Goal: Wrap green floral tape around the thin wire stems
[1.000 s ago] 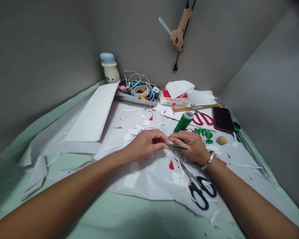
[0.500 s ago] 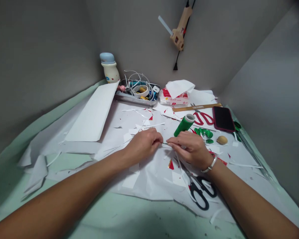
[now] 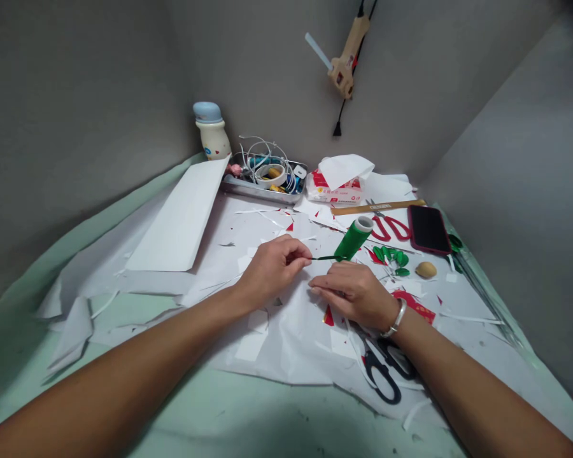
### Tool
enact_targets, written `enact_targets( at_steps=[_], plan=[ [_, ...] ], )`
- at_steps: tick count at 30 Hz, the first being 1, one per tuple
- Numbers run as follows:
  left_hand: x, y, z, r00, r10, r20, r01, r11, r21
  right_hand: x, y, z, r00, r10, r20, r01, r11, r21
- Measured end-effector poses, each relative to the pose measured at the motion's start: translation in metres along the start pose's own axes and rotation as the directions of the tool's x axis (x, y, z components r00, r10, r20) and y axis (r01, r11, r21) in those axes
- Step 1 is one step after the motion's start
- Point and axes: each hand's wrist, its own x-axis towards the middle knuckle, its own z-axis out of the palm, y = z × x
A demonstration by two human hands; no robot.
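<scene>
Left hand (image 3: 272, 270) pinched tight on a thin green strip (image 3: 325, 258), which runs to the green tape roll (image 3: 353, 238). Right hand (image 3: 356, 294) slack on the paper (image 3: 286, 343), nothing showing in it. Risk: a hard tug could tip the roll or tear the strip. Count: one roll, black scissors (image 3: 371, 372), red scissors (image 3: 379, 232).

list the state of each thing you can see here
left hand, grip pinched on a thin green stem
right hand, resting on the paper, holding nothing visible
green tape roll, tilted, lower end at the stem
red-handled scissors, lying flat, shut
black-handled scissors, lying flat
phone, face up, screen dark
hot glue gun, hanging on the wall, glue stick in it
tissue pack, open, tissue poking out
</scene>
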Motion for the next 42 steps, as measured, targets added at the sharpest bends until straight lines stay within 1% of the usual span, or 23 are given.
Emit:
enact_targets(
  at_steps=[2,3,5,7,9,10,12,13,15,18,20,21,23,25,27,29,32,35,42],
  plan=[
    [-0.001,-0.003,0.001,0.999,0.033,0.014,-0.034,0.995,0.095,0.0,-0.002,-0.004,0.999,-0.011,-0.043,0.01,1.0,-0.029],
    [-0.001,-0.004,0.002,0.997,0.056,0.043,-0.061,0.99,0.128,0.0,-0.002,-0.006,0.997,0.0,-0.073,-0.002,1.0,-0.028],
    [-0.003,-0.005,0.004,0.984,0.108,0.138,-0.129,0.98,0.149,0.0,0.001,-0.01,0.989,0.049,-0.142,-0.049,0.999,0.0],
    [-0.004,-0.002,0.004,0.956,0.145,0.257,-0.176,0.979,0.103,0.0,0.006,-0.012,0.974,0.12,-0.194,-0.113,0.993,0.047],
    [-0.005,0.003,0.003,0.931,0.149,0.332,-0.163,0.986,0.015,0.0,0.012,-0.012,0.958,0.194,-0.21,-0.176,0.979,0.105],
    [-0.005,0.005,0.002,0.932,0.14,0.334,-0.135,0.99,-0.037,0.0,0.014,-0.01,0.953,0.226,-0.201,-0.202,0.97,0.135],
    [-0.004,0.009,0.0,0.947,0.106,0.302,-0.066,0.988,-0.138,-0.001,0.018,-0.006,0.952,0.261,-0.159,-0.231,0.956,0.182],
    [-0.004,0.01,-0.002,0.956,0.08,0.281,-0.03,0.984,-0.176,-0.001,0.018,-0.004,0.957,0.256,-0.135,-0.229,0.955,0.187],
    [-0.002,0.01,-0.003,0.975,0.025,0.221,0.023,0.977,-0.21,-0.002,0.016,-0.001,0.974,0.209,-0.09,-0.194,0.969,0.155],
    [0.0,0.005,-0.003,0.997,-0.013,0.075,0.022,0.991,-0.131,0.0,0.006,0.001,0.996,0.092,-0.004,-0.092,0.994,0.053],
    [0.0,0.0,-0.001,1.0,0.016,0.004,-0.016,0.999,-0.029,0.0,0.0,-0.001,0.999,0.03,0.018,-0.03,0.999,-0.01],
    [0.0,-0.002,0.0,0.999,0.042,-0.006,-0.042,0.999,0.021,0.001,-0.002,-0.003,1.0,0.012,0.01,-0.012,0.999,-0.032],
    [-0.001,-0.006,0.002,0.994,0.105,0.024,-0.107,0.989,0.103,0.001,-0.003,-0.007,0.999,0.01,-0.042,-0.012,0.999,-0.053],
    [-0.002,-0.008,0.004,0.982,0.156,0.104,-0.17,0.974,0.148,0.0,-0.001,-0.01,0.993,0.039,-0.109,-0.044,0.998,-0.037],
    [-0.002,-0.007,0.004,0.963,0.18,0.202,-0.211,0.967,0.145,0.0,0.002,-0.013,0.983,0.088,-0.161,-0.089,0.996,0.003],
    [-0.003,-0.003,0.003,0.944,0.187,0.271,-0.221,0.97,0.103,0.001,0.006,-0.014,0.971,0.146,-0.189,-0.139,0.989,0.052],
    [-0.004,0.003,0.0,0.931,0.167,0.325,-0.192,0.98,0.045,0.002,0.009,-0.013,0.953,0.219,-0.211,-0.194,0.972,0.13],
    [-0.004,0.007,-0.002,0.925,0.138,0.354,-0.156,0.987,0.023,0.002,0.011,-0.012,0.943,0.255,-0.215,-0.216,0.958,0.191],
    [-0.004,0.009,-0.004,0.935,0.119,0.333,-0.119,0.993,-0.021,0.001,0.014,-0.01,0.914,0.362,-0.181,-0.298,0.904,0.306]
  ],
)
